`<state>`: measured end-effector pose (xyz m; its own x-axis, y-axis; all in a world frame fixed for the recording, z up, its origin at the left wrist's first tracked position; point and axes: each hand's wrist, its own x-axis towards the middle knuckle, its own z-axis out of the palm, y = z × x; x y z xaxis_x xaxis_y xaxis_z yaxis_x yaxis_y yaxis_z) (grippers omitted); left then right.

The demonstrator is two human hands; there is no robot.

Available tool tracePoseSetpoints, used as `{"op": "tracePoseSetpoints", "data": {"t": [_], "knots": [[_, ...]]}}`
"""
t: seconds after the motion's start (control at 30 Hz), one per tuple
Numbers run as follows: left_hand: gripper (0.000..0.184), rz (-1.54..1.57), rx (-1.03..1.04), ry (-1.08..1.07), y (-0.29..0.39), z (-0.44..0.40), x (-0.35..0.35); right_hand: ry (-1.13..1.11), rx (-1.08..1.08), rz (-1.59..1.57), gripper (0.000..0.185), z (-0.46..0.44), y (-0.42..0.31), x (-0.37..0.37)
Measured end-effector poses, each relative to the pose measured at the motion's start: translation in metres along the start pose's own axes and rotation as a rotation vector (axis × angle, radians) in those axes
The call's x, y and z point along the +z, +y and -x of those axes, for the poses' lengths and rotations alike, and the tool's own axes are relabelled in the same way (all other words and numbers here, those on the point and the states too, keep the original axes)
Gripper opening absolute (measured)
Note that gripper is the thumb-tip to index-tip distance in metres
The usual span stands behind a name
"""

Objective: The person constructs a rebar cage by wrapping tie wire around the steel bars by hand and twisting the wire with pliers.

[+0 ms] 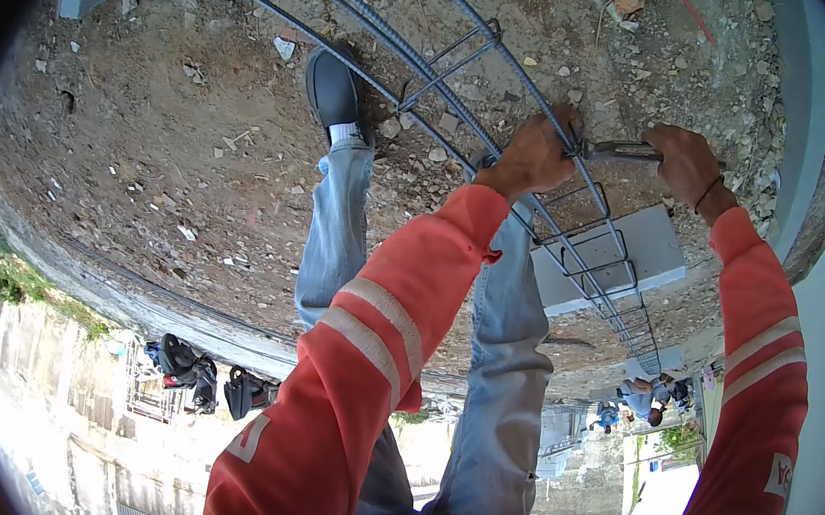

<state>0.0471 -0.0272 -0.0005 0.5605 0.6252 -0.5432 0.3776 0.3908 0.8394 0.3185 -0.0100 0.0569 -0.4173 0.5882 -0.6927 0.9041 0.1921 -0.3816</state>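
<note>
A long cage of steel rebar (423, 66) with wire-thin square stirrups runs diagonally over the ground. Around one bar and a stirrup at the cage's right side, my left hand (534, 155) is closed. My right hand (686, 168) grips the handles of dark pliers (620, 151), whose jaws point left and meet the bar right beside my left fingers. Whatever lies between the jaws is too small to make out.
My legs in jeans (510, 338) straddle the ground under the cage, with a dark shoe (333, 88) at its left. A grey block (613, 259) lies beneath the bars. Stones and rubble cover the soil. Bags (185, 364) and people (644, 398) appear upside down farther off.
</note>
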Motion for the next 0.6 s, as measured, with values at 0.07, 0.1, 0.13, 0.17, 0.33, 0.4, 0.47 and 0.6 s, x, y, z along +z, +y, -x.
{"op": "tracePoseSetpoints", "data": {"t": [0.07,0.1,0.13,0.17,0.33,0.4,0.47,0.6], "knots": [[0.027,0.052,-0.091,0.02,0.002,0.002,0.0,0.004,-0.038,-0.116,0.026,-0.007,0.007,0.021],[0.027,0.044,-0.091,0.021,0.003,0.003,-0.001,-0.035,-0.031,-0.118,0.025,-0.01,0.008,0.029],[0.027,0.064,-0.068,0.013,0.004,0.003,-0.002,-0.069,-0.022,-0.118,0.024,-0.013,0.012,0.036],[0.026,0.086,-0.048,0.007,0.004,0.002,-0.003,-0.064,-0.027,-0.122,0.024,-0.014,0.013,0.033],[0.024,0.017,0.036,0.004,0.005,0.001,0.001,-0.243,-0.151,-0.034,0.021,0.006,-0.016,-0.066],[0.024,-0.005,0.066,-0.012,0.007,-0.004,0.002,-0.485,-0.018,-0.237,0.025,-0.002,-0.034,-0.096],[0.022,-0.027,0.059,-0.006,0.006,-0.005,0.004,-0.726,0.114,-0.444,0.031,-0.004,-0.033,-0.104],[0.019,0.018,0.015,-0.036,0.007,-0.009,-0.003,-1.048,0.468,-0.792,0.058,-0.017,-0.026,-0.107]]}}
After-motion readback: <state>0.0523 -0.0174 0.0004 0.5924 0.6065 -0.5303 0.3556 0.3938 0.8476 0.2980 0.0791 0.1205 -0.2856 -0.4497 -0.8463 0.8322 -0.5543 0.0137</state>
